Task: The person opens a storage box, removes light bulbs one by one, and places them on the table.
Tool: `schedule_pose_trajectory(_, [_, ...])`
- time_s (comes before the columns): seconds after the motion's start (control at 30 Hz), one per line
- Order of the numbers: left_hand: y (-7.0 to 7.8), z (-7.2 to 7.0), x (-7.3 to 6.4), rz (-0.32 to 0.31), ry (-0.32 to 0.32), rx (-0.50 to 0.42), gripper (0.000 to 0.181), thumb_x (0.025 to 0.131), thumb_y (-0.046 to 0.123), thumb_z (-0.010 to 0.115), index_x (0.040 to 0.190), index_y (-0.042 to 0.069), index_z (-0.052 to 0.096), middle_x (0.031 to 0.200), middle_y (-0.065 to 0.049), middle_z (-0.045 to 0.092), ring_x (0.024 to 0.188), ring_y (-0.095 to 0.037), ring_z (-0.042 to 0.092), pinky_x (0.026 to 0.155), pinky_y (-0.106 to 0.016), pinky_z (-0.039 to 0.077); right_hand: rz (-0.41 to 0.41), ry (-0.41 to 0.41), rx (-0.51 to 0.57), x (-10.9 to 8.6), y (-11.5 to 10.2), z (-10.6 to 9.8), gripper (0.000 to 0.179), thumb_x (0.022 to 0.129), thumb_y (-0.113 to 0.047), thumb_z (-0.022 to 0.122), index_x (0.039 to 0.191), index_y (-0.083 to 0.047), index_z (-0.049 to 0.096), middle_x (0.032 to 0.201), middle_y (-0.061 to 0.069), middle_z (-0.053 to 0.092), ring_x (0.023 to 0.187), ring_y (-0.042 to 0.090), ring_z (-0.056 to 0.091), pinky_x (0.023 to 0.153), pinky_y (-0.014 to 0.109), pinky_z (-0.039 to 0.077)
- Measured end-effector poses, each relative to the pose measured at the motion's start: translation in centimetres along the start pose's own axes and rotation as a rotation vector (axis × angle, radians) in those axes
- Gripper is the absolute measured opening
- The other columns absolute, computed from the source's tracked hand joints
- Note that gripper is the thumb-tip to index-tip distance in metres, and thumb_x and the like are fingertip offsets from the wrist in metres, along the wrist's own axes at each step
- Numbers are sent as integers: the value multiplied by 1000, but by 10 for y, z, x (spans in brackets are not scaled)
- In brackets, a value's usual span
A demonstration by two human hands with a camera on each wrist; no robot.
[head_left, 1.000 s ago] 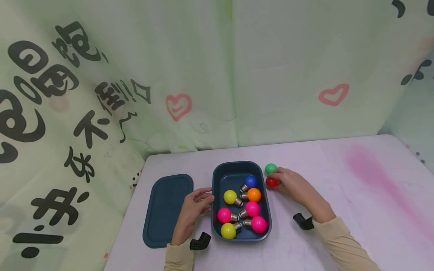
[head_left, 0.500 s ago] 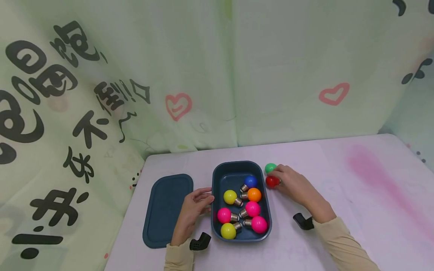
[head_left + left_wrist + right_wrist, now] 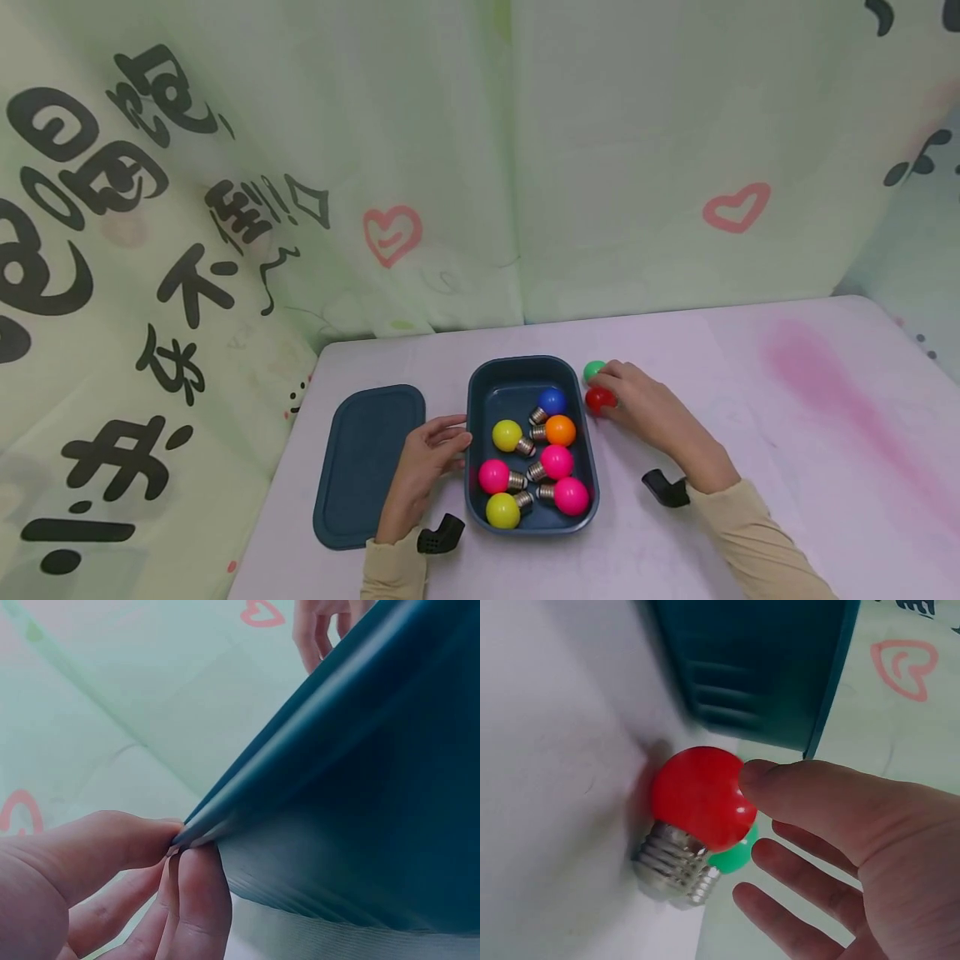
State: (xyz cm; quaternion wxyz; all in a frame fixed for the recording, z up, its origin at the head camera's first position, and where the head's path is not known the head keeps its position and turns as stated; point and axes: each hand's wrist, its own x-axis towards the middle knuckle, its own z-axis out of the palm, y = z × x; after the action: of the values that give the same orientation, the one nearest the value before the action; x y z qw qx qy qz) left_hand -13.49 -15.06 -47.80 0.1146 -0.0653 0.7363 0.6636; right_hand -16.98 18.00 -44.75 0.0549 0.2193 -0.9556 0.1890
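Observation:
A dark blue rectangular box (image 3: 480, 375) stands on the table with several light bulbs in it: yellow (image 3: 507, 435), pink (image 3: 494, 476), orange (image 3: 560, 430) and blue (image 3: 552, 401). My left hand (image 3: 423, 475) pinches the box's left rim, thumb above and fingers below in the left wrist view. Just right of the box, a red light bulb (image 3: 701, 795) and a green light bulb (image 3: 735, 855) lie close together on the table. My right hand (image 3: 648, 404) is over them, its thumb touching the red bulb. Its fingers are loosely extended beside the bulbs, not curled round either one.
A dark blue lid (image 3: 367, 467) lies flat left of the box, partly behind my left hand. Pale printed curtains (image 3: 615, 167) hang behind and to the left of the table (image 3: 750, 400). A black camera mount (image 3: 441, 534) sits on each wrist.
The whole head view has shifted very slightly left. Both hands, the box and the bulbs keep practically the same places relative to each other.

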Motion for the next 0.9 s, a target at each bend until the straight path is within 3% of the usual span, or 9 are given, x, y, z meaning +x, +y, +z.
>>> schedule_pose_trajectory(0.37, [0, 0, 1, -15, 11, -9, 45, 92, 23, 73, 131, 4, 62, 109, -7, 69, 85, -14, 67, 75, -29, 58, -4, 3, 26, 5, -18, -2, 38, 83, -6, 79, 119, -2, 67, 111, 13, 62, 97, 25, 61, 84, 39, 58])
schedule_pose_trajectory(0.63, [1, 0, 2, -22, 15, 4, 45, 92, 24, 72, 131, 5, 61, 113, -8, 70, 85, -14, 67, 77, -30, 59, 3, 12, 56, 8, -30, -5, 39, 86, -8, 76, 122, 2, 64, 114, 16, 62, 101, 27, 61, 88, 42, 57])
schedule_pose_trajectory(0.9, [2, 1, 1, -18, 12, 7, 46, 92, 24, 73, 132, 4, 61, 113, -9, 69, 85, -14, 67, 78, -30, 59, -52, -19, 57, 11, -51, -5, 41, 86, -13, 77, 123, 1, 64, 114, 15, 61, 102, 27, 61, 88, 40, 57])
